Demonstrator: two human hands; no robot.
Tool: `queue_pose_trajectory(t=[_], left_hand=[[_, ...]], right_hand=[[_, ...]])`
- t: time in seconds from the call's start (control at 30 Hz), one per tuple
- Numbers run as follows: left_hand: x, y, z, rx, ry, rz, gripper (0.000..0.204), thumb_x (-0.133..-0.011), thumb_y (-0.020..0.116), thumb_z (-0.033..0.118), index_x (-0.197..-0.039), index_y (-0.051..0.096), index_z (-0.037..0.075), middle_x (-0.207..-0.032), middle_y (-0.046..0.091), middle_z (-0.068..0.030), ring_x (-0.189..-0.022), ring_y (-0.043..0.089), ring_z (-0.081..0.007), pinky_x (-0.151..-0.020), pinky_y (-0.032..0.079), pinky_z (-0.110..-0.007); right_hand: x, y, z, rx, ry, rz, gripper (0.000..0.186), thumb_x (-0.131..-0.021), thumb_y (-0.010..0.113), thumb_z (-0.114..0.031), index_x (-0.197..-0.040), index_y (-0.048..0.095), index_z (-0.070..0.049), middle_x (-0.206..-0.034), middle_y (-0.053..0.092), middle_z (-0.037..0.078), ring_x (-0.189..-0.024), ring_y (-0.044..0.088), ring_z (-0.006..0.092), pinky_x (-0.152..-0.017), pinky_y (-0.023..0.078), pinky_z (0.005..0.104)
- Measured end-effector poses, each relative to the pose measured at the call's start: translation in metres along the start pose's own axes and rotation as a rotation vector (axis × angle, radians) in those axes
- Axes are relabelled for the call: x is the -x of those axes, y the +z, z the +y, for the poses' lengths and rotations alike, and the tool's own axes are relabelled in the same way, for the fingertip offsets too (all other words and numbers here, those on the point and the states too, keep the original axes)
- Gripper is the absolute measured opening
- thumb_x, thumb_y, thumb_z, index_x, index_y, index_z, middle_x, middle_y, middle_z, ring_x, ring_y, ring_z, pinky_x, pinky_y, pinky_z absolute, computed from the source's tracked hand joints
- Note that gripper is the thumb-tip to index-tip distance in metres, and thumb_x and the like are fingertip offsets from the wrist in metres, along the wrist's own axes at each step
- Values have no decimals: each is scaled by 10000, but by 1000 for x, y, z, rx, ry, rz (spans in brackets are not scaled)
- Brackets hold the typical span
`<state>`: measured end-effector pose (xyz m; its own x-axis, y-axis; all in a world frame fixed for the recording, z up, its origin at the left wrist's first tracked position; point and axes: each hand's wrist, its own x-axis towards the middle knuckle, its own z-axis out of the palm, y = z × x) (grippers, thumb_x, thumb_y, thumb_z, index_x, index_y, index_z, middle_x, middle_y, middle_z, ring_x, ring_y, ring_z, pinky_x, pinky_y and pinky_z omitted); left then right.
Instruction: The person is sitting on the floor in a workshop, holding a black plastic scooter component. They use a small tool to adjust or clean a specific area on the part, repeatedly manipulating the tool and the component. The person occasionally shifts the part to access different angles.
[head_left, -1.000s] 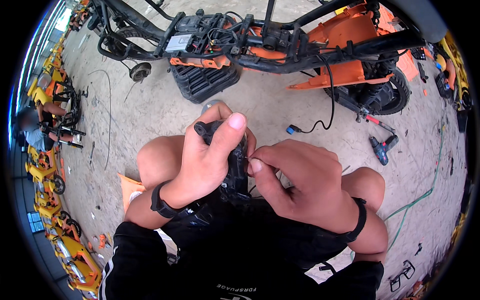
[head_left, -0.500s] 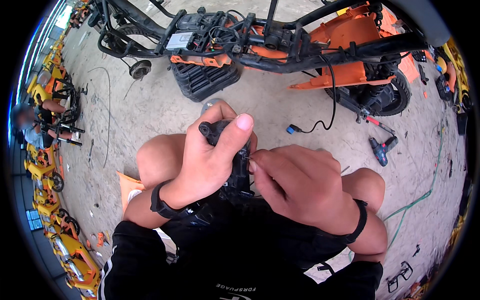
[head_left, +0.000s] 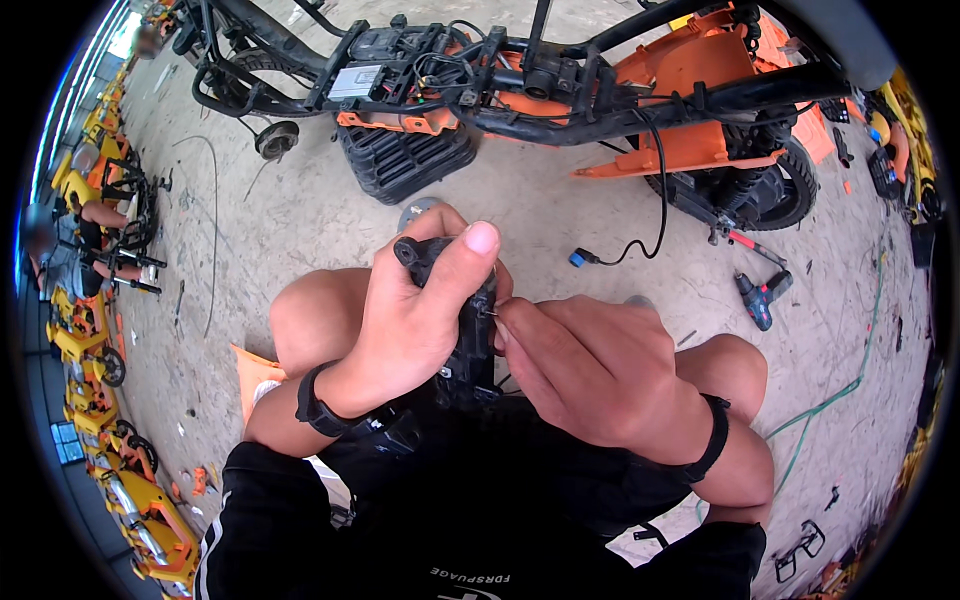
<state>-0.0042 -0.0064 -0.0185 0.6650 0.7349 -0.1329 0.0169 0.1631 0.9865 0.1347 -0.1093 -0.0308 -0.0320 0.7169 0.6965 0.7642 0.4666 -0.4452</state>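
Observation:
My left hand (head_left: 415, 320) is wrapped round a black moulded plastic part (head_left: 472, 345) with a small round lug at its upper end, the thumb lying along its top. The part stands between my knees, and its lower end drops toward my dark clothing. At its right side my right hand (head_left: 600, 365) pinches a thin metal piece (head_left: 490, 313), like a pin or small screw, between thumb and forefinger. The piece touches or nearly touches the part. Most of it is hidden by the fingertips, so its exact kind cannot be made out.
A stripped scooter frame (head_left: 560, 125) with orange panels lies ahead, by a black ribbed crate (head_left: 405, 165). A cable with a blue plug (head_left: 578, 259) hangs to the floor. At right are a cordless drill (head_left: 760, 298), a red-handled tool (head_left: 755, 245) and a green hose (head_left: 840, 395). Another person (head_left: 75, 250) sits far left.
Both hands keep their grip at nearly the same place. The black part has turned slightly, and the view has shifted a little.

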Motion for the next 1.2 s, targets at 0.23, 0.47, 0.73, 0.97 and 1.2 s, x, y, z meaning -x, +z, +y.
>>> queue_pose_trajectory(t=[0.23, 0.47, 0.73, 0.97, 1.2], left_hand=[[-1, 1, 0, -31, -60, -13, 418, -1004, 455, 419, -784, 454, 63, -652, 599, -123, -587, 517, -115, -570, 416, -250], [-1, -7, 0, 137, -84, -21, 351, -990, 563, 331, -793, 485, 51, -672, 600, -80, -539, 553, -101, -483, 451, -244], [-2, -6, 2, 128, -114, -17, 356, -984, 570, 338, -799, 489, 45, -689, 605, -88, -517, 583, -122, -452, 489, -256], [-2, -7, 4, 136, -145, -6, 355, -980, 576, 337, -804, 498, 39, -701, 606, -88, -513, 585, -123, -447, 500, -250], [-2, -6, 1, 144, -129, -8, 342, -983, 577, 317, -800, 512, 35, -696, 608, -72, -529, 578, -109, -466, 483, -251]], right_hand=[[0, 4, 3, -1, -83, 39, 267, -720, 719, 31, -962, 628, 98, -733, 571, 87, -566, 573, 176, -471, 473, 286], [-2, 6, 1, -38, -86, 43, 269, -713, 728, 33, -956, 632, 99, -733, 573, 93, -560, 576, 183, -470, 475, 284], [-2, 4, 3, 27, -80, 2, 275, -717, 732, 4, -966, 647, 81, -728, 574, 80, -554, 576, 183, -457, 461, 281], [-1, 4, 3, 89, -95, -7, 268, -728, 757, -10, -964, 659, 69, -736, 632, 82, -565, 616, 183, -444, 456, 271], [0, 9, 4, 112, -141, 39, 240, -752, 692, -1, -957, 640, 113, -709, 557, 89, -552, 563, 173, -470, 475, 276]])
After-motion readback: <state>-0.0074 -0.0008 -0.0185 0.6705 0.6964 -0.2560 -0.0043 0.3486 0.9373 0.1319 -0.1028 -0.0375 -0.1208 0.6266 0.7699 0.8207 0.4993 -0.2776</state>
